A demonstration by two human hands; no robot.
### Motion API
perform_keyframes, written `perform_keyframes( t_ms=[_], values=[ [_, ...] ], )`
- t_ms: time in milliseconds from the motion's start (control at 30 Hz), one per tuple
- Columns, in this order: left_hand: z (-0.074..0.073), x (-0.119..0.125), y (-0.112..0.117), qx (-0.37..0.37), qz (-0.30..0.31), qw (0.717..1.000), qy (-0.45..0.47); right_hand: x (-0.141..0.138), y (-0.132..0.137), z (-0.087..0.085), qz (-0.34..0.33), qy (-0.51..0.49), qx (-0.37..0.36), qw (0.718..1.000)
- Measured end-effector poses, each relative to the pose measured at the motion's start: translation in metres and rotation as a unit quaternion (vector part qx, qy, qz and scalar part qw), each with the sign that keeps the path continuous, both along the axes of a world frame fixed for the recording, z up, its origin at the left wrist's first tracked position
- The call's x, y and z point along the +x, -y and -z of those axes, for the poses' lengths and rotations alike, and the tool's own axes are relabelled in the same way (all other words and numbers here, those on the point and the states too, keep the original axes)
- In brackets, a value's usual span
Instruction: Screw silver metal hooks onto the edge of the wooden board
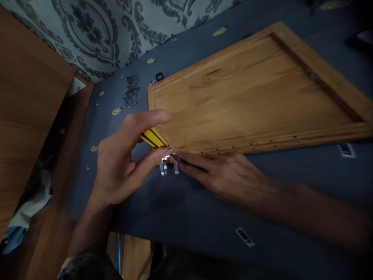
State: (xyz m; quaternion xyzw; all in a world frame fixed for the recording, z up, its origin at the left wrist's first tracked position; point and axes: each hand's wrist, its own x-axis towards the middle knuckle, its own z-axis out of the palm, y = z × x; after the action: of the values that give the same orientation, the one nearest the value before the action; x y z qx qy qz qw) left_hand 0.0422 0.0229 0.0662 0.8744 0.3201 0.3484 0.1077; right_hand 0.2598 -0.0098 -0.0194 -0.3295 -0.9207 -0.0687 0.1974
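A wooden framed panel lies flat on a dark blue cloth. My left hand is closed around a yellow-and-black tool handle at the panel's near left corner. My right hand lies low along the panel's near edge, its fingers pinched on a thin dark shaft pointing at a small silver metal hook fitting that sits against that edge. A row of small holes runs along the near edge of the panel.
Several more silver hooks lie in a pile on the cloth beyond the panel's left corner, with a small black piece beside them. A wooden cabinet side stands at the left. Patterned wallpaper is behind.
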Motion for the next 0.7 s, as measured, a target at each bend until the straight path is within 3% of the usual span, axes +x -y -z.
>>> perform_keyframes(
  t_ms=[267, 467, 700],
  values=[
    [-0.003, -0.001, 0.0, -0.021, 0.021, 0.999, -0.02, -0.002, -0.003, 0.008, 0.001, -0.014, 0.014, 1.0],
    [-0.005, -0.001, 0.002, -0.03, 0.038, 0.998, -0.031, -0.001, -0.001, 0.004, -0.002, -0.017, 0.008, 1.0],
    [-0.006, -0.002, -0.001, -0.004, 0.017, 0.997, 0.07, -0.001, -0.002, 0.012, -0.005, -0.009, -0.002, 1.0]
  ],
)
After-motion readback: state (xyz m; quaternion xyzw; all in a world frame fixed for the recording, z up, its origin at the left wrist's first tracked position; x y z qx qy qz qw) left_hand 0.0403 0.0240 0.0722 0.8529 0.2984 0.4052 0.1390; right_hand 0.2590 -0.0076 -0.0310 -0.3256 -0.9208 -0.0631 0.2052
